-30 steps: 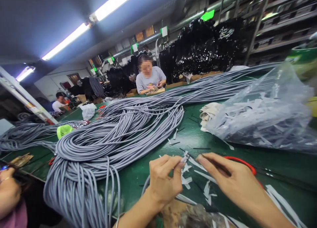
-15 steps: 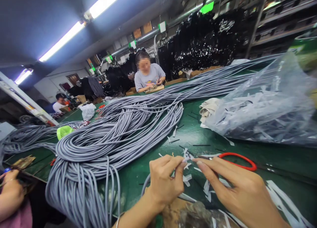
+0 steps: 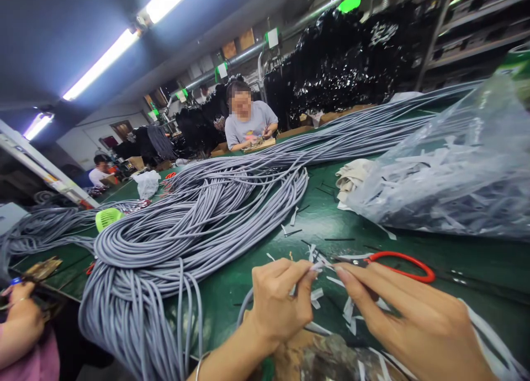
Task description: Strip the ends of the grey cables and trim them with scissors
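Note:
My left hand (image 3: 281, 298) is closed in a pinch, its thumb and forefinger gripping a small white strip (image 3: 318, 266). Opposite it, my right hand (image 3: 401, 309) pinches with thumb and forefinger at the strip's other side, fingertips a short gap away. A grey cable (image 3: 245, 303) curves in behind my left hand; whether its end is in that hand is hidden. Scissors with red handles (image 3: 414, 255) lie just beyond my right hand, blades pointing left. Loose white strip scraps (image 3: 317, 298) are scattered under and around both hands.
A large bundle of grey cables (image 3: 165, 232) covers the left and back of the green table (image 3: 265, 254). A clear plastic bag of white strips (image 3: 447, 188) stands right, beside a cream cloth (image 3: 351, 179). A co-worker (image 3: 250, 121) sits opposite; another person's arm (image 3: 25, 315) shows at left.
Both hands have shifted slightly right in the picture, the right one a little more, so the gap between the fingertips is slightly wider. Both keep pinching; the view has moved a little.

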`<state>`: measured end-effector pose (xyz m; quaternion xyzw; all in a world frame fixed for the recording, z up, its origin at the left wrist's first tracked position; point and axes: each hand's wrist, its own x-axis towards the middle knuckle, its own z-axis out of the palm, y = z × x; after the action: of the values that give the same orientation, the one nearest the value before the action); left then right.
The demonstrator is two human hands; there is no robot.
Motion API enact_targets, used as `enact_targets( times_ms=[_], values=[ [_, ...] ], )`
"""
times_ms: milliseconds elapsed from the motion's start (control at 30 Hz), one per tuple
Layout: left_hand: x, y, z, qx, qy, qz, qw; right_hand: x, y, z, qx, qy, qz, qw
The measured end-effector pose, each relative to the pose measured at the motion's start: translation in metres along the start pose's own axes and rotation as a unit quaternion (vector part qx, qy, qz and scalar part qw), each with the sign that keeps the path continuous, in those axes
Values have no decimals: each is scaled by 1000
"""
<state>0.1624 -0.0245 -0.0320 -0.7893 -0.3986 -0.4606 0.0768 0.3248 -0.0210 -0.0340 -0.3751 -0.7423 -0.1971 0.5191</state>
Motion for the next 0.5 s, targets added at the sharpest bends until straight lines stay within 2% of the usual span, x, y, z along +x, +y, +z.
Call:
enact_targets(
  times_ms=[200, 500],
  values=[
    [1, 1, 0, 7, -9, -8, 1000, 9, -1, -10, -38, -30, -42, 998],
    [-2, 1, 1, -1, -17, -21, 1000, 7, 1, -9, -34, -45, -30, 998]
  ],
)
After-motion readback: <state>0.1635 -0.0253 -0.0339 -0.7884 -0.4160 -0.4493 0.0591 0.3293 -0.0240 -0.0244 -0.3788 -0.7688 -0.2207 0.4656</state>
